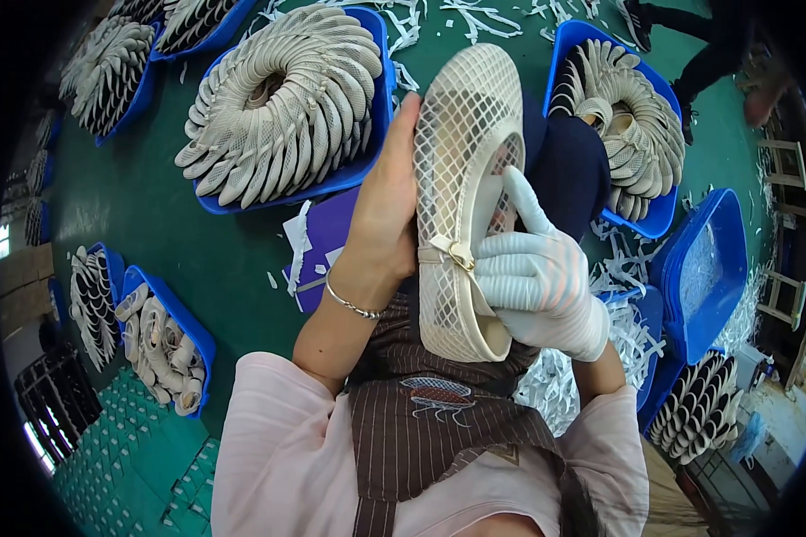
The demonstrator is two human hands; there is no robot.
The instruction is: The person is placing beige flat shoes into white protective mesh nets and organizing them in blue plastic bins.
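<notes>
Mesh shoe (461, 197), cream with a buckled strap, is held upright above the person's lap. Bare left hand (381, 215) grips its side; gloved right hand (537, 268) clasps its strap side, fingers (521, 192) wrapped round it.

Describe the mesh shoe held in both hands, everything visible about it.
The mesh shoe is a cream flat with a diamond-patterned openwork upper that looks like netting. A thin strap with a small metal buckle crosses its opening. It is held up above the lap, toe pointing away, opening facing the camera. The bare left hand grips its left side; the right hand, in a white glove, has fingers tucked inside the opening and against its right side.
</notes>
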